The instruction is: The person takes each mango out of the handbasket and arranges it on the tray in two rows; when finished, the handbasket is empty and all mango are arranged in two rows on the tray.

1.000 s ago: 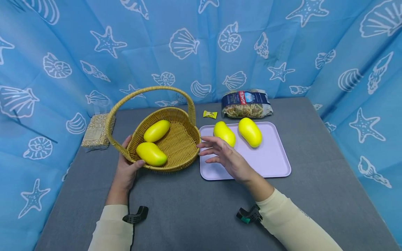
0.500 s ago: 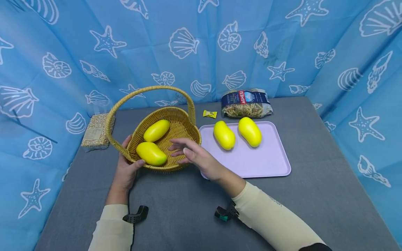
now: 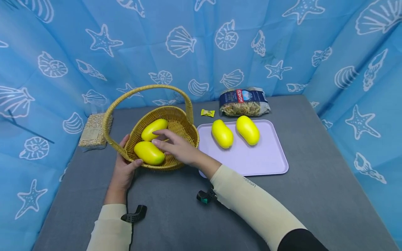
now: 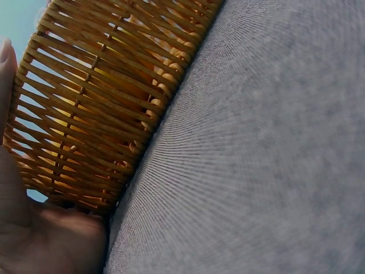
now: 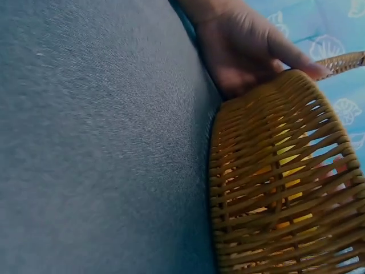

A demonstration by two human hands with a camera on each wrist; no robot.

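Observation:
A woven basket (image 3: pixel 185 134) with a tall arched handle stands left of centre on the table, two yellow mangoes inside. My left hand (image 3: pixel 125 170) grips its left side, thumb over the rim; the right wrist view also shows this left hand (image 5: pixel 245 51) at the basket's wall. Over the basket's interior, my right hand (image 3: pixel 177 146) reaches in from the right. Its fingertips are at the near edge of the upper mango (image 3: pixel 152 129), its thumb close above the lower mango (image 3: pixel 149 153). Whether they touch is hard to tell. Both mangoes show only as yellow through the weave in the wrist views.
Two more mangoes (image 3: pixel 222 134) lie on a lilac tray (image 3: pixel 260 160) right of the basket. Behind are a small yellow wrapped candy (image 3: pixel 207 113) and an AGNESI pasta bag (image 3: pixel 244 101). A clear bag of pale grains (image 3: pixel 94 132) lies at the left. Blue curtains enclose the table.
My right hand has moved left from above the tray into the basket, up to the mangoes there. The left hand keeps its hold on the basket. The view has shifted slightly.

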